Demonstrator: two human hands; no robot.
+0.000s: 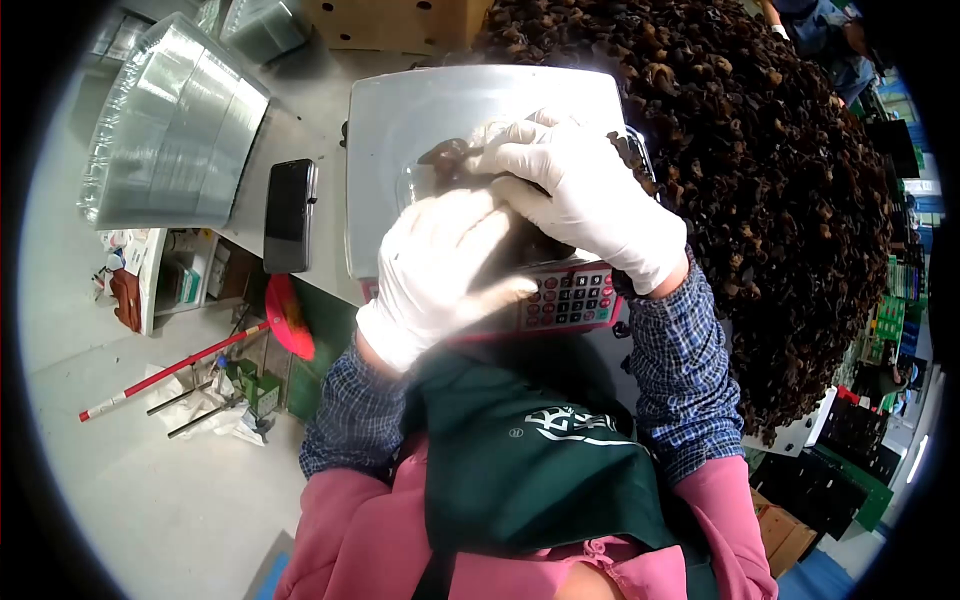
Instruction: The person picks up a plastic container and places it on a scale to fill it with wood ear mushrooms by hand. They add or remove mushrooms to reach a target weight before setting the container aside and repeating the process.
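Observation:
A clear plastic tray (409, 186) rests on the metal plate of a weighing scale (385, 110), with dark brown wood ear mushrooms (447, 157) in it. My left hand (440, 265), in a white glove, lies over the tray's near left side, fingers stretched and thumb apart. Also gloved, my right hand (560, 175) reaches across from the right. Its fingers are bent together, with the tips at a wood ear piece in the tray. Both hands hide much of the tray and its contents. The scale's keypad (570, 298) shows below my hands.
A large heap of wood ear mushrooms (770, 190) rises to the right of the scale. Stacked clear plastic trays (180, 130) stand at the left, near a phone (289, 215). A cardboard box (400, 25) is behind the scale. Another person (830, 40) is at the far right.

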